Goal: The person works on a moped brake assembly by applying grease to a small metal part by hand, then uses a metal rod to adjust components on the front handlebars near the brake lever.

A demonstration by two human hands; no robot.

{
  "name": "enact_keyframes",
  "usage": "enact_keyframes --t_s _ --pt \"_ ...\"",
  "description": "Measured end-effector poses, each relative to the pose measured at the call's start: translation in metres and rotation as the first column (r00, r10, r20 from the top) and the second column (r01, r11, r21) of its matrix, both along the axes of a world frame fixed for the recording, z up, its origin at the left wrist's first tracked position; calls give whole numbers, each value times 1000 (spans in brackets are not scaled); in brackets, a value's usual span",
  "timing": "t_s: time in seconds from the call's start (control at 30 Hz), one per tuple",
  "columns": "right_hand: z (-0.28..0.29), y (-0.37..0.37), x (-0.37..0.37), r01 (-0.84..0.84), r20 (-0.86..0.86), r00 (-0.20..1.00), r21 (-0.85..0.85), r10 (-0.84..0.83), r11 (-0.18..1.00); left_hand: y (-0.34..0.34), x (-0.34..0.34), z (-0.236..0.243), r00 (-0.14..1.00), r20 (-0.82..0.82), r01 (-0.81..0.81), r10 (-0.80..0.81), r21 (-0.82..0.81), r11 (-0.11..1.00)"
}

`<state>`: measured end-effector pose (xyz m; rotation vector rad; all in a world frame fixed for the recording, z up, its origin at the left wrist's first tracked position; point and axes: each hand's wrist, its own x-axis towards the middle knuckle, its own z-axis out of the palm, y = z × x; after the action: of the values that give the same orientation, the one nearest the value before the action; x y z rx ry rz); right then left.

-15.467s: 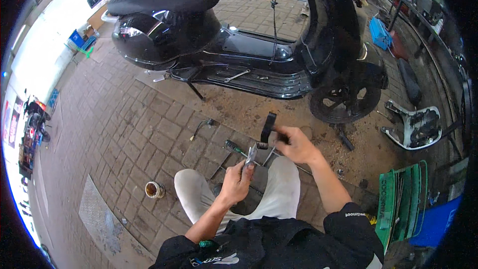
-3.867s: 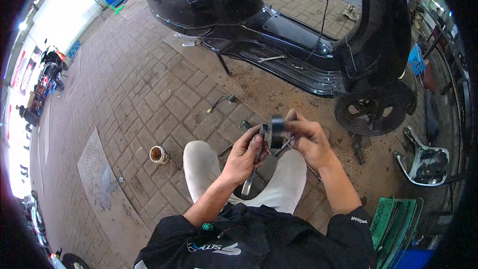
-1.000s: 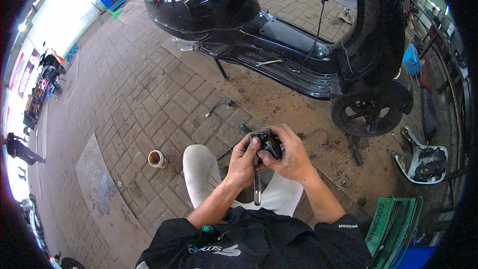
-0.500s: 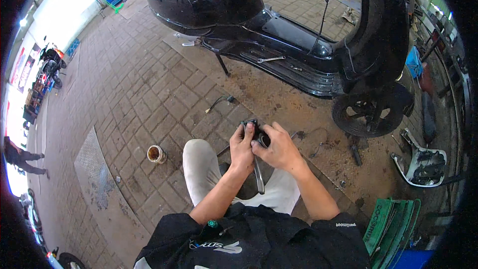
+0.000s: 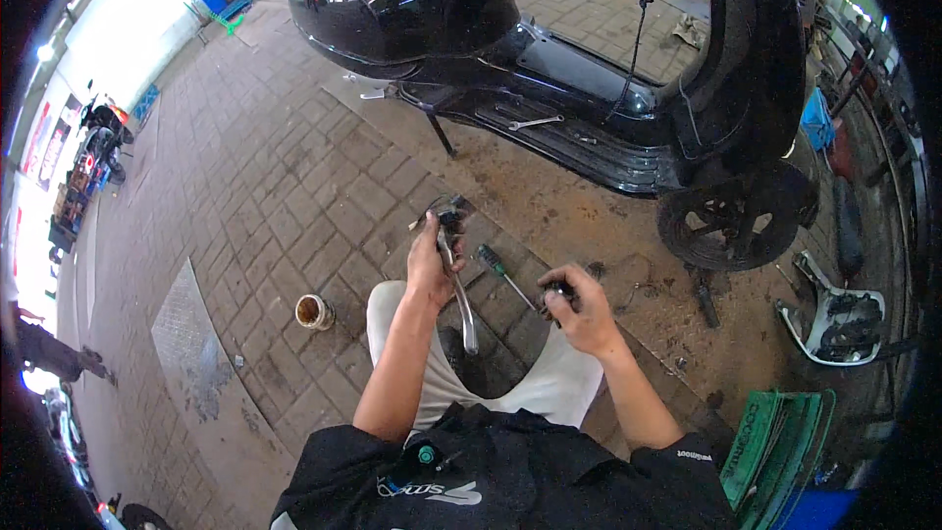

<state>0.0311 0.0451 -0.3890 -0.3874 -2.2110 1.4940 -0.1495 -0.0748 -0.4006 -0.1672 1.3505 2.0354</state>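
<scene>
My left hand (image 5: 428,260) is closed around a silver brake lever (image 5: 464,309), whose dark mount end (image 5: 449,220) shows above the thumb. The lever's long arm points down toward my lap. Apart from it, over my right knee, my right hand (image 5: 581,312) grips a small black rounded part (image 5: 561,291), mostly hidden by the fingers. Between the hands is a green-handled screwdriver (image 5: 493,260). Its shaft runs toward my right fingers; I cannot tell whether it touches them. A short cable with a dark connector (image 5: 457,202) lies on the paving just beyond the left hand.
A black scooter (image 5: 589,108) stands ahead, a wrench (image 5: 536,123) on its footboard. An open jar of brown stuff (image 5: 314,311) is left of my knee. At right are a white-and-black scooter cover (image 5: 839,324) and a green slatted item (image 5: 770,451). Someone (image 5: 59,348) walks at far left.
My hands have drawn apart: the left went left with the lever, the right moved right and down with the black part. The screwdriver has come into view between them. The far-left person has moved.
</scene>
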Motion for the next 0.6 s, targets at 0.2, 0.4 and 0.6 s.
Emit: enact_keyframes --t_s 0.2,0.4,0.6 --pt "20 8 -24 -17 -127 991 94 29 995 0 22 20 979 -35 204 -202 286 936" --pt "52 10 -55 128 -228 971 732 65 669 -3 38 37 949 -122 308 -290 168 936" --pt "21 20 -80 34 -179 975 703 131 711 0 25 15 951 -79 304 -299 50 952"
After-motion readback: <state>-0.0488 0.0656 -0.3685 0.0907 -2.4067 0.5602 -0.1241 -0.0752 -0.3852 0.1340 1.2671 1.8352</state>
